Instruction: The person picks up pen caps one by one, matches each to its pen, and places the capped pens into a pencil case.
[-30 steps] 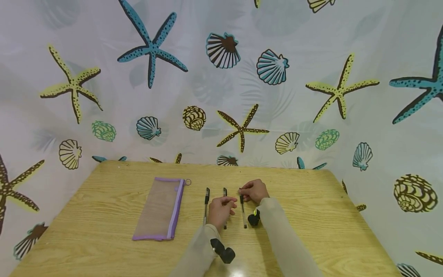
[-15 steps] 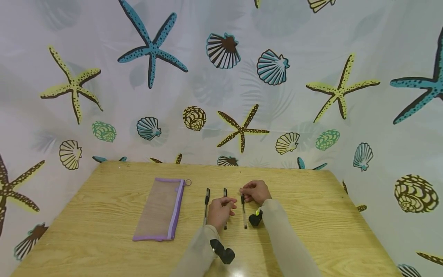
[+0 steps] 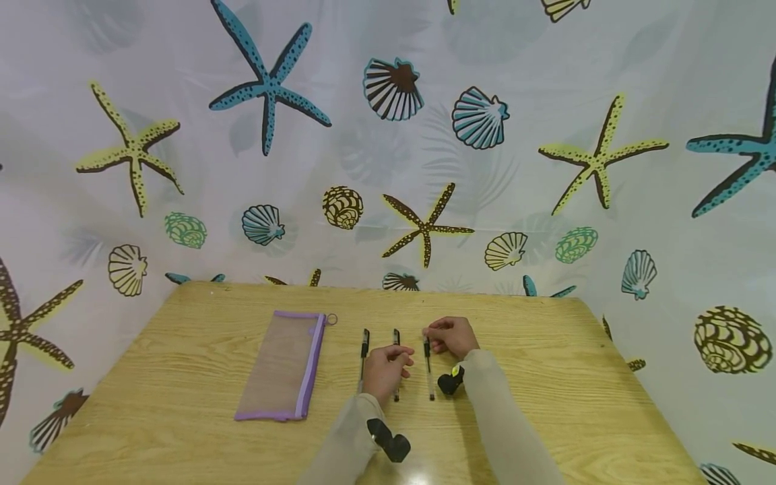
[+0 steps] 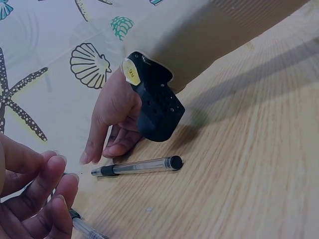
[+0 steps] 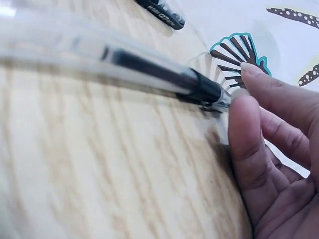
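Observation:
Three black-and-clear pens lie side by side on the table: a left pen [image 3: 365, 343], a middle pen [image 3: 397, 393] and a right pen [image 3: 428, 364]. My left hand [image 3: 384, 370] is over the middle pen, hiding its central part. Its fingers [image 4: 55, 172] are loosely curled, and the pen runs behind them in the left wrist view. At the far end of the right pen is my right hand [image 3: 453, 335]. Thumb and index finger [image 5: 281, 94] stand slightly apart at the clear tip [image 5: 224, 99]; the thumb appears to touch it.
A mesh zip pouch [image 3: 281, 364] with purple edging and a ring pull lies to the left of the pens on the wooden table [image 3: 545, 384]. Behind the table hangs a white curtain [image 3: 388, 155] printed with starfish and shells.
My right hand has shifted slightly right, and the far end of the right pen has turned a little that way. The left hand has stayed in place.

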A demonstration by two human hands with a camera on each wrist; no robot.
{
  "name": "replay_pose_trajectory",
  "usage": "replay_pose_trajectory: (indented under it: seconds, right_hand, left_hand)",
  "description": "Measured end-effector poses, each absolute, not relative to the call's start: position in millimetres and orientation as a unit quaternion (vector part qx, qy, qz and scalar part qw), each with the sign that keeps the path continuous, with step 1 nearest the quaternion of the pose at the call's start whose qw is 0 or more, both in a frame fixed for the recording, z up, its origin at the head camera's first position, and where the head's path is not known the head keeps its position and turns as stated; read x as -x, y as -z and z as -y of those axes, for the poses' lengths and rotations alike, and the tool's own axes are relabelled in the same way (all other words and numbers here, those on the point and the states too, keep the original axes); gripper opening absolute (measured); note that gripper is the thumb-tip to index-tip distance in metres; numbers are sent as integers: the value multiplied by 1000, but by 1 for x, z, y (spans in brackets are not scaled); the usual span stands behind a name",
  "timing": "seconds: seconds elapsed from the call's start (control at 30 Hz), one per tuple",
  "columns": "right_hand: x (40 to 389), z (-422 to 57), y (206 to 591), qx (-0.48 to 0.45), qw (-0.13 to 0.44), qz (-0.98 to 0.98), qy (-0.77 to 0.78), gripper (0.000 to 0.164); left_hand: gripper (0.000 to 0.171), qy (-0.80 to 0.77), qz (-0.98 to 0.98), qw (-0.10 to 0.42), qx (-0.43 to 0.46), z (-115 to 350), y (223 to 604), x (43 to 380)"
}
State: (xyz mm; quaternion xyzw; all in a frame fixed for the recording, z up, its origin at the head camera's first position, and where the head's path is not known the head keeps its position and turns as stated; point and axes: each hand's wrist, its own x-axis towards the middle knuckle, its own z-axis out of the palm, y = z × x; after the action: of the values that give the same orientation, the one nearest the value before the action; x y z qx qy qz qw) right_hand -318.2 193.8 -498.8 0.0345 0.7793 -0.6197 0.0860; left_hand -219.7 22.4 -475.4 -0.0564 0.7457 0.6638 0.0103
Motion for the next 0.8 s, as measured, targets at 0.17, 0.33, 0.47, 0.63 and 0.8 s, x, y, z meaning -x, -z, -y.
replay_pose_trajectory:
  seconds: [0.17,0.33,0.47,0.63,0.8]
  right_hand:
    - [319,-196,500,-36,87,-778,622,23]
    - [317,-197,499,-34,82,-781,618,23]
    - [317,-196,498,-36,82,-780,620,23]
    - [317,-196,499,-38,84,-777,623,22]
    - [314,-196,497,-38,85,-770,631,23]
  left_hand:
    - [19,-668,-742,11,58,-21,475,220]
    - [19,-665,-745,8,57,-19,474,221]
    - [18,-664,-746,3,58,-16,471,222]
    - [19,-652,-757,-10,49,-6,467,222]
    - [20,-615,-786,-30,47,10,459,223]
